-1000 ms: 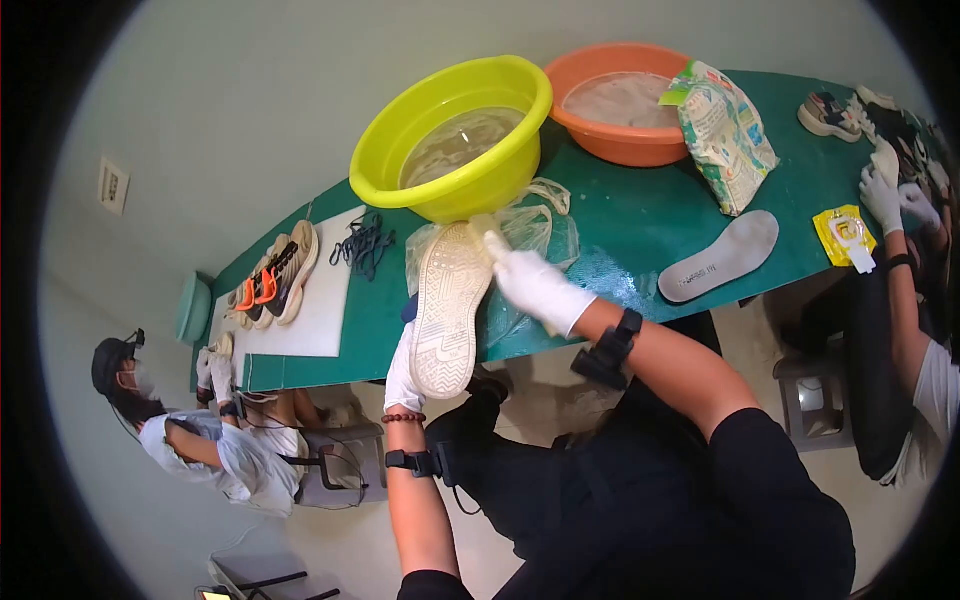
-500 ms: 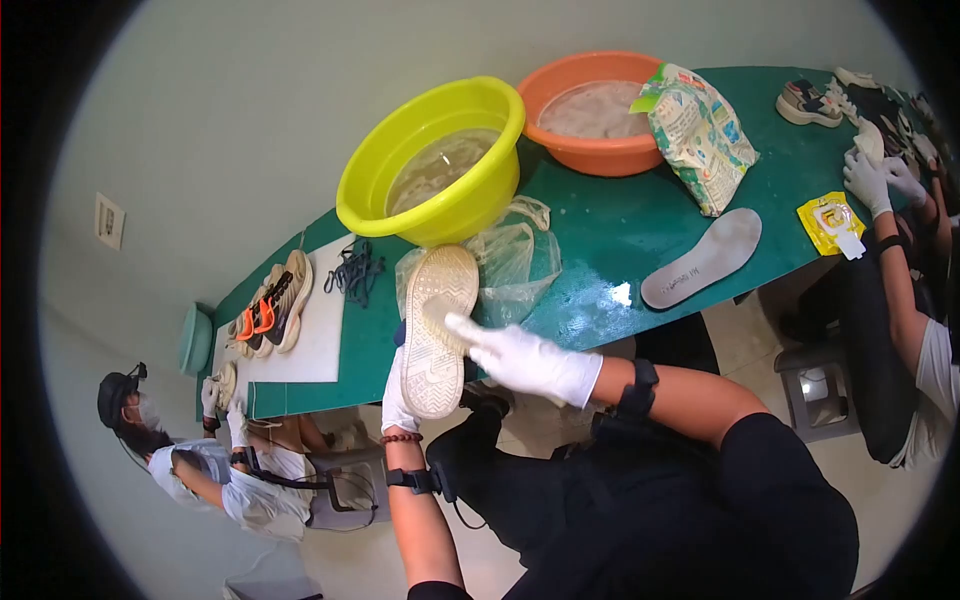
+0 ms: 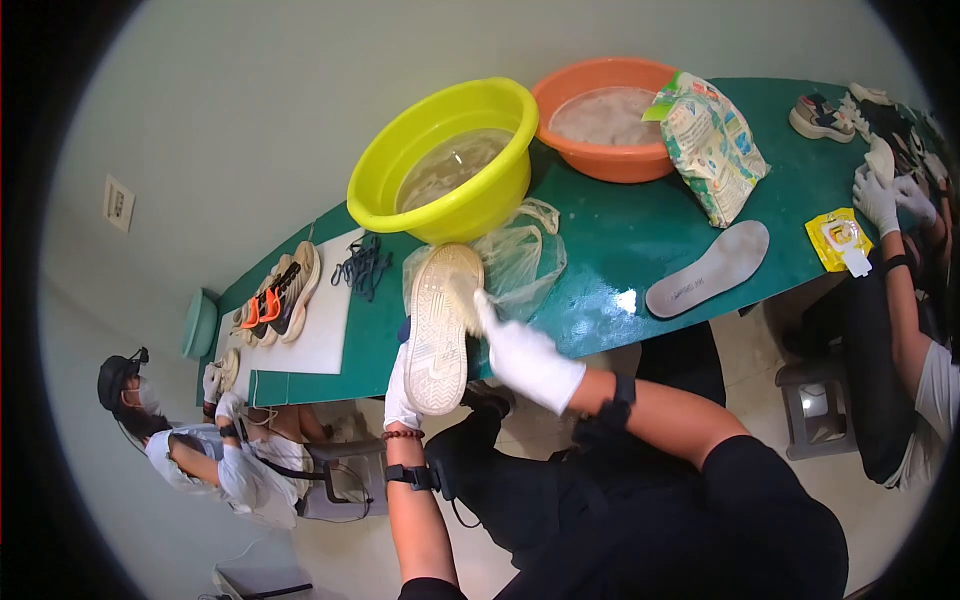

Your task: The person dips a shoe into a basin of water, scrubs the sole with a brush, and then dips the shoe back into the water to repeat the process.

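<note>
A pale shoe [image 3: 438, 350] is turned with its patterned sole facing up over the table's near edge. Behind it, my gloved left hand [image 3: 399, 395] grips it, most of the fingers hidden by the sole. In my gloved right hand [image 3: 532, 362], closed and blurred by motion, is a light-coloured brush [image 3: 464, 300] whose head lies against the upper right part of the sole. Just past the shoe, a clear plastic bag [image 3: 525, 262] lies crumpled on the table.
Behind the bag stand a yellow-green basin [image 3: 372, 205] and an orange basin [image 3: 620, 168], both holding cloudy water. A detergent bag [image 3: 712, 150] leans by the latter. Nearby are a grey insole [image 3: 710, 270], a yellow wipes pack [image 3: 838, 240], dark laces [image 3: 362, 268] and sneakers [image 3: 300, 290]. Co-workers sit both sides.
My right hand has moved the brush along the sole toward the shoe's far end and right edge. The left hand keeps its hold on the shoe. The whole view has shifted slightly.
</note>
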Demonstrator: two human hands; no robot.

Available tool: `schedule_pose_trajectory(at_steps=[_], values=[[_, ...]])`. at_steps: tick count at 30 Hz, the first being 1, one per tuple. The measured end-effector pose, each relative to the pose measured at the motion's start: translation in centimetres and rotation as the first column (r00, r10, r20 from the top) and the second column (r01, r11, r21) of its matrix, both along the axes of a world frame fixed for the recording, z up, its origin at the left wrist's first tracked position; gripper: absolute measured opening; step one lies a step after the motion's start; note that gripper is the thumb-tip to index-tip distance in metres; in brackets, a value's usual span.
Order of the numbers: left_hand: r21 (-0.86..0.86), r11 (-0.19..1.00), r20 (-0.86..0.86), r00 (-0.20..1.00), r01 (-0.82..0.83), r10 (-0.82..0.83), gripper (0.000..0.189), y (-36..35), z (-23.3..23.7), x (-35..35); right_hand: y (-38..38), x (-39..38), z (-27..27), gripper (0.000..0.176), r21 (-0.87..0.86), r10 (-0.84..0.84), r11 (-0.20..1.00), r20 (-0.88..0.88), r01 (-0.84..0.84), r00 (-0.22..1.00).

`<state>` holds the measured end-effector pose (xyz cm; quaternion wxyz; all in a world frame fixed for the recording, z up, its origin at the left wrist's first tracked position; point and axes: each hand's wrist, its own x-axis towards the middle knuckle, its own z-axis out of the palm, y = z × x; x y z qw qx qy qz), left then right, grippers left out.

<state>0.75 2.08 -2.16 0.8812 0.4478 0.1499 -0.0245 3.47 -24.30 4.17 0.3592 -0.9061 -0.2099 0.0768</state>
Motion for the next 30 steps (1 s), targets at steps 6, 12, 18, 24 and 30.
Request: schedule_pose_trajectory(at_steps=[6,12,18,24,30], values=[[0.14,0.989,-0.053,0.997,-0.045,0.053,0.04,0.5,0.0,-0.7,-1.2,-5.0,2.0,0.091,0.038,0.304,0.953,-0.097,-0.301,0.948],[0.108,0.994,0.074,0.996,0.035,-0.044,0.042,0.8,-0.9,-0.4,-7.7,-1.2,0.7,0.074,0.37,0.157,0.925,-0.163,-0.088,0.974],[0.049,0.999,0.078,0.997,0.0,-0.004,0.047,1.5,-1.5,-0.7,-12.1,0.9,-4.5,0.07,0.66,0.264,0.75,-0.351,0.038,0.899],[0.186,0.977,0.04,0.994,-0.107,0.101,0.049,-3.3,4.3,-3.2,-12.4,1.0,-5.9,0.069,0.685,0.263,0.726,-0.196,-0.06,0.945],[0.336,0.925,0.311,0.948,-0.18,0.072,0.067,-8.7,12.4,-11.2,-13.5,0.9,-4.6,0.064,0.714,0.294,0.699,-0.312,0.02,0.903]])
